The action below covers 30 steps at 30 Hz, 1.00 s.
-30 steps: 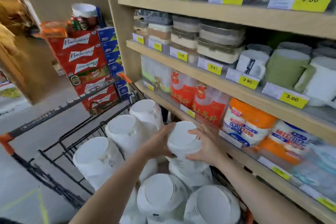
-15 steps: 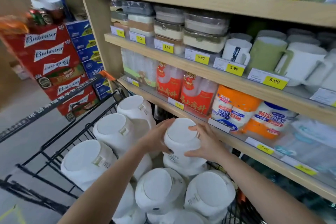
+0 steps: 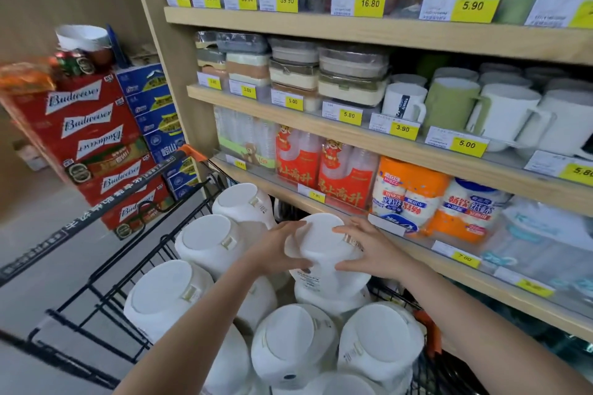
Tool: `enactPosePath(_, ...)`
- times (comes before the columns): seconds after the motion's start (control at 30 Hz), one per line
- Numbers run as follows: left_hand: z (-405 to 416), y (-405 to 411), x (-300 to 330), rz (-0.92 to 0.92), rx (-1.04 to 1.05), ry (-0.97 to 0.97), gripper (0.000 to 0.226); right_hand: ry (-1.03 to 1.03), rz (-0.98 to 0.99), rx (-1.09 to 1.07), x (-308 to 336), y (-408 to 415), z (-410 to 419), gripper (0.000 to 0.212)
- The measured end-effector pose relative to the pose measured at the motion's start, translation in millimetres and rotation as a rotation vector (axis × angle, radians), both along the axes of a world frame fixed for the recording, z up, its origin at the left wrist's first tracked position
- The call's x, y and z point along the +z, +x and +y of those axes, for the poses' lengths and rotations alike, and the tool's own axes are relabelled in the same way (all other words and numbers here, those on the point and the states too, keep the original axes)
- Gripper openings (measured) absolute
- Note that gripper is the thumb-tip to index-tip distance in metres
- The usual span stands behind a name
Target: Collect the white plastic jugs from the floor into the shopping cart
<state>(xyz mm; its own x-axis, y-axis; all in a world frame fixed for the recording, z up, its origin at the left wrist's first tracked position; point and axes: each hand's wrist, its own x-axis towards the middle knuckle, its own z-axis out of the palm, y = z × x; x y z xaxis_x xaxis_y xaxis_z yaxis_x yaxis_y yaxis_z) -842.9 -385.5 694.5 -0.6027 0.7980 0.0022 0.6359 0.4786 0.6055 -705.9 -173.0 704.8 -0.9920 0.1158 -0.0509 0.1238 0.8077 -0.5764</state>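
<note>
Both hands have barely shifted vs half a sec ago; the held jug (image 3: pixel 324 244) sits a touch lower onto the pile, and the view has swung a bit so the shelves look closer and higher.

Left hand (image 3: pixel 276 250) & right hand (image 3: pixel 369 250) hold this white plastic jug between them, fingers curled round its upper edge on either side, flat white top facing up. It's inside the shopping cart (image 3: pixel 106 295), resting on or just touching another jug (image 3: pixel 333 295) directly beneath the hands. Can't tell if its weight is fully down yet.

Step in hand, as I judge it: placing this jug in the cart, near the end of the set-down. Next move calls for checking it sits steady on the one below, then letting go w/ both hands and going back for any jugs left on the floor, which is out of view here, so can't say how many remain.

Around the hands: more white jugs packed close, two nearer the body (image 3: pixel 292 340) (image 3: pixel 382 333), three to the left of the left hand (image 3: pixel 167 295) (image 3: pixel 208 240) (image 3: pixel 240 202). Cart looks nearly full, so stacking is the risk: the top jug could tip or slide off.

Beyond the right hand, a wooden shelf (image 3: pixel 417 154) w/ packed disposable cups (image 3: pixel 346 173) and yellow price tags (image 3: pixel 402 129). Far left of the left hand, stacked Budweiser cases (image 3: pixel 86 125).
</note>
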Motion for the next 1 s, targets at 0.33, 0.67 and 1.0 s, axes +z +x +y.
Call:
enactPosePath(0.33, 46, 53, -14, 0.337, -0.113, 0.093, 0.073, -0.010, -0.011, -0.193, -13, 97, 21, 0.068)
enactPosePath(0.67, 43, 122, -42, 0.566, -0.102, 0.232, 0.045, -0.059, -0.187, -0.258, -61, 193, 33, 0.062)
enactPosePath(1.0, 8, 222, -112, 0.296, -0.195, -0.075, 0.052, -0.097, -0.279, -0.234, -106, 274, -1, 0.061)
